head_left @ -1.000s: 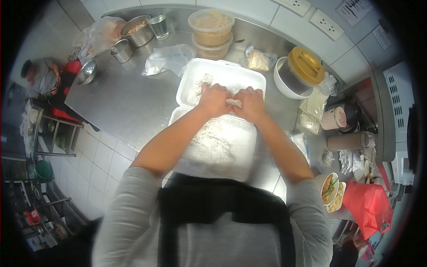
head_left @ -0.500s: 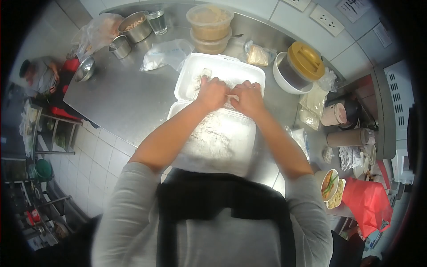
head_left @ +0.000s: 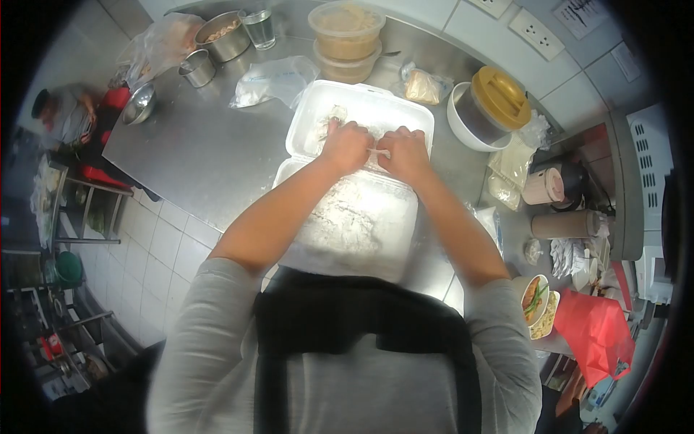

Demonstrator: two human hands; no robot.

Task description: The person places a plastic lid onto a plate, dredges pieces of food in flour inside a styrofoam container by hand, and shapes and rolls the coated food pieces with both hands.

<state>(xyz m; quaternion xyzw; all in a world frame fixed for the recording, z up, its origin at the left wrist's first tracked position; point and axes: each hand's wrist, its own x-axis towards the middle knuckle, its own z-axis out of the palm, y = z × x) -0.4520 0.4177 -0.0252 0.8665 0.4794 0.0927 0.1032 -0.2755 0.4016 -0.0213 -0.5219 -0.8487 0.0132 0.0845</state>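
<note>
Both hands work close together over the far half of an open white foam clamshell box (head_left: 405, 119) that lies on the steel table (head_left: 202, 152). The left hand (head_left: 345, 147) and the right hand (head_left: 405, 154) are curled, knuckles up, and pinch between them a small pale floured piece (head_left: 379, 152), most of which is hidden by the fingers, so what it is cannot be made out. The near half of the box holds a bed of white flour (head_left: 347, 220), with its near edge cut off by the person's chest and black apron (head_left: 361, 325).

More floured lumps (head_left: 329, 119) lie in the far half just beyond the left hand, blurred and hard to tell apart. Behind the box stand two stacked clear plastic tubs of beige food (head_left: 345, 36), and to their left a crumpled clear plastic bag (head_left: 271, 79), a glass of water (head_left: 259, 25), a round steel bowl (head_left: 223, 35) and a small steel cup (head_left: 196, 69). To the right sits a white bowl with a steel pot and yellow lid (head_left: 491, 105), next to a small bag holding a yellowish block (head_left: 423, 87). Further right, a red cloth bag (head_left: 596, 333) and a bowl of cooked food (head_left: 536, 304) are partly cut off by the dark lens edge. At far left another person (head_left: 61, 116) crouches below the table, blurred.
</note>
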